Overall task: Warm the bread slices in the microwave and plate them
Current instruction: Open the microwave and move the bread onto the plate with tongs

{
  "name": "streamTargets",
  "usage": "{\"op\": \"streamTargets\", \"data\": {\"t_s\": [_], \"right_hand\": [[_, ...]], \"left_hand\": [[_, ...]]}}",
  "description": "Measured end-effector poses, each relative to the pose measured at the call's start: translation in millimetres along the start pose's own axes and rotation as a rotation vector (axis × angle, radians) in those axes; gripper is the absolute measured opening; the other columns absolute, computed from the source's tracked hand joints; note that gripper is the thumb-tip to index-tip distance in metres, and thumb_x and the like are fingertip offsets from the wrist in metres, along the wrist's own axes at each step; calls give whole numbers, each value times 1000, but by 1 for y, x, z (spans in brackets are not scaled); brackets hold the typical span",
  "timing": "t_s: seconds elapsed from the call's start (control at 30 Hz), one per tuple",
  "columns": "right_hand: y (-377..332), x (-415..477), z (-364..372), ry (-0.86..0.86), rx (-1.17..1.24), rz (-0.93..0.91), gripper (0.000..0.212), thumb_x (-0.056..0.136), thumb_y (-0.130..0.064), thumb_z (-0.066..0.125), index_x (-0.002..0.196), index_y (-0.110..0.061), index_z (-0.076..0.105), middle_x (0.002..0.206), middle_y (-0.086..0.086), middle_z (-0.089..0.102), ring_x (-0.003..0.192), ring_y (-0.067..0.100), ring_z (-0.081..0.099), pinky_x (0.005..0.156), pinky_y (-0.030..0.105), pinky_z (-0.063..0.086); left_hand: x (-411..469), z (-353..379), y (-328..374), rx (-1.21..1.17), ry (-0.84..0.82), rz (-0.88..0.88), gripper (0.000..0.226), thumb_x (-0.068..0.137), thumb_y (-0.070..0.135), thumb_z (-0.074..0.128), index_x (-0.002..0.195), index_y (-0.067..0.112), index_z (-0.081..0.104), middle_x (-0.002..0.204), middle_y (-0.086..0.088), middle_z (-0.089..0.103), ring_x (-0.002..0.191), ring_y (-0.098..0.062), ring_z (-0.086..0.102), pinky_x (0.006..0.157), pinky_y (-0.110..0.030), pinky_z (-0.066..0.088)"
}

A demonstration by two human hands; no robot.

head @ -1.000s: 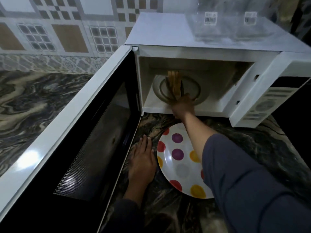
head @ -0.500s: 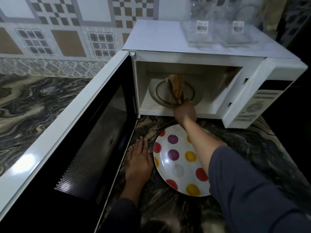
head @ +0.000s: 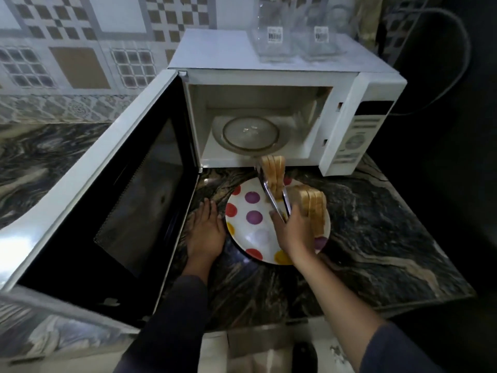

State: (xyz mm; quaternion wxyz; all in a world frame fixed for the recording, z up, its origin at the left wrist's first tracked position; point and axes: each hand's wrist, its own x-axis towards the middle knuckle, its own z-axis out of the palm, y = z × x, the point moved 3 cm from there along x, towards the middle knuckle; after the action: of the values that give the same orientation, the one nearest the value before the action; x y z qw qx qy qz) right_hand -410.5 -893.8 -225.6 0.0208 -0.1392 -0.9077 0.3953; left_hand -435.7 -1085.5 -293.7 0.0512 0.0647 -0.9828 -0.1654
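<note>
My right hand (head: 294,230) grips metal tongs (head: 274,199) that clamp a few bread slices (head: 274,170) upright over the far part of the polka-dot plate (head: 248,235). A second stack of bread slices (head: 312,205) stands on edge on the plate's right side, just behind my right hand. My left hand (head: 205,232) lies flat on the marble counter, fingers together, touching the plate's left rim. The white microwave (head: 349,103) stands open behind the plate, its glass turntable (head: 250,133) bare.
The microwave door (head: 129,189) swings wide to the left, walling off that side next to my left hand. Two clear glass containers (head: 293,30) stand on top of the microwave. A dark cable (head: 462,55) loops at the right. The counter edge (head: 349,316) runs close to me.
My right hand has pulled the tongs with the bread out of the microwave and brought them over the plate. The turntable is now bare. The left hand has stayed put.
</note>
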Motion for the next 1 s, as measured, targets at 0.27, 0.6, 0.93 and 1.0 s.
{"op": "streamTargets", "data": {"t_s": [0.27,0.6,0.93,1.0], "right_hand": [[36,-38,-17,-52,-175,128,45,92,-45,48,124,-13,43,119,17,57,104,39,58,78,40,46],[52,-57,-15,-18,-252,124,47,92,-45,47,125,-13,38,111,18,61,100,38,60,66,34,38],[53,-60,-20,-86,-275,136,60,88,-52,52,127,-10,35,118,17,60,105,37,60,69,35,42],[53,-65,-24,-93,-267,116,67,87,-54,53,132,-9,31,119,17,60,106,37,60,72,37,46]], "left_hand": [[-4,-1,-1,11,-3,14,51,100,25,22,148,9,17,157,-9,16,146,-18,10,118,-33,4],[-4,3,-3,-7,-10,16,52,100,25,21,148,9,16,157,-8,15,146,-18,9,119,-34,4],[-32,0,1,28,15,8,51,99,24,24,148,9,17,157,-7,13,146,-17,9,117,-36,5],[-45,-1,4,45,-7,3,51,99,24,23,148,8,18,157,-8,15,146,-18,10,118,-36,5]]}}
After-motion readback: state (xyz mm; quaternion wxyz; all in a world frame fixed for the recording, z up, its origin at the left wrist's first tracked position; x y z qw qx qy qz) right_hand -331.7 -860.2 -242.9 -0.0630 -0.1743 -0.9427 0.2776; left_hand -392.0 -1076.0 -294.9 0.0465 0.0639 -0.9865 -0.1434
